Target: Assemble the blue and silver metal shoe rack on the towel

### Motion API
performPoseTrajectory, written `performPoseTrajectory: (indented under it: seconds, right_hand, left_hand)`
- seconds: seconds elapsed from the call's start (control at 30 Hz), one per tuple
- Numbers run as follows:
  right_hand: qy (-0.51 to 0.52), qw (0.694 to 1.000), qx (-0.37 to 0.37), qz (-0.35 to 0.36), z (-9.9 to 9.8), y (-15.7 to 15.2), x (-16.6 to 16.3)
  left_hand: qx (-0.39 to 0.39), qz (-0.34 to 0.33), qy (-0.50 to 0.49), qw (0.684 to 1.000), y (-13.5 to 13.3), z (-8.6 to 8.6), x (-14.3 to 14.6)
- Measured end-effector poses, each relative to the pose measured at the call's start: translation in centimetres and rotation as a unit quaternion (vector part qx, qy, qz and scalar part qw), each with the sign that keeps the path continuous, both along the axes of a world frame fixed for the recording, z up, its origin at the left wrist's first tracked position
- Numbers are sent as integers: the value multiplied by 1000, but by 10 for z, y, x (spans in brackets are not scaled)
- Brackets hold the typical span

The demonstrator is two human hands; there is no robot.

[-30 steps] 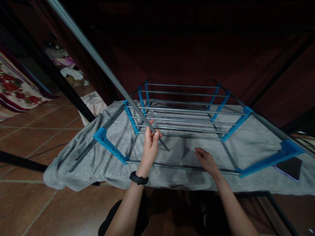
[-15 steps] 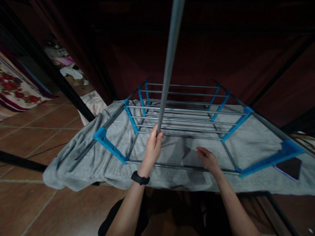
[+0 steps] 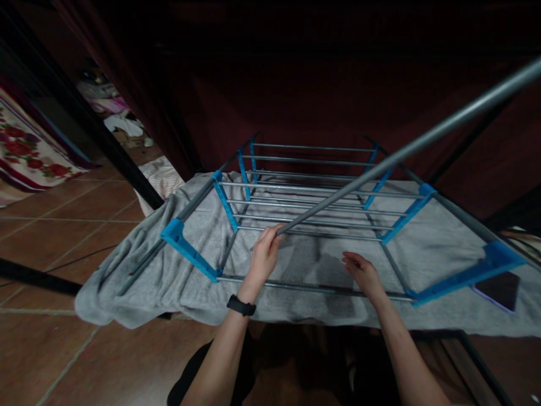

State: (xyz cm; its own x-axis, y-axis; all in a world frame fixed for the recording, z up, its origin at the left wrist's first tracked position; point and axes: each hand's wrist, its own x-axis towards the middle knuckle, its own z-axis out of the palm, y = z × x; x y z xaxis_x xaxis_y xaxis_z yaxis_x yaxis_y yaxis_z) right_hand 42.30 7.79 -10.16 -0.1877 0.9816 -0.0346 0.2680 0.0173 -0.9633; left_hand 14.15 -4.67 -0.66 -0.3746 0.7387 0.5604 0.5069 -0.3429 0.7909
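A rack of grey metal rods and blue plastic brackets (image 3: 188,255) lies on a grey towel (image 3: 139,276). My left hand (image 3: 264,258), with a black band on its wrist, grips the near end of a long grey pole (image 3: 401,151). The pole slants up and away to the upper right, over the rack. My right hand (image 3: 362,274) rests on the towel just behind the rack's front rod (image 3: 304,288), fingers loosely curled and holding nothing.
A dark phone (image 3: 499,288) lies on the towel at the right, next to a blue bracket (image 3: 469,275). Brown floor tiles (image 3: 63,220) stretch to the left, with a flowered rug (image 3: 29,152) and a heap of cloth (image 3: 122,125) beyond. Dark red fabric hangs behind the rack.
My left hand has swung the pole from leaning up-left, through upright, to leaning up-right. The right hand has shifted slightly right on the towel.
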Motion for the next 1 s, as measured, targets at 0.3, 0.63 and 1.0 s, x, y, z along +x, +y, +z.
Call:
performPoseTrajectory:
  seconds: [0.3,0.63,1.0]
  right_hand:
    - [34,999,-4,-25,1,4,11]
    - [87,993,-20,-74,20,1,9]
    - [234,962,-107,-89,41,-7,11]
  left_hand:
    - [-89,61,182,977,-10,-21,-38]
    - [-201,74,272,938,-14,-28,-51]
    - [-239,84,382,888,-15,-31,-42]
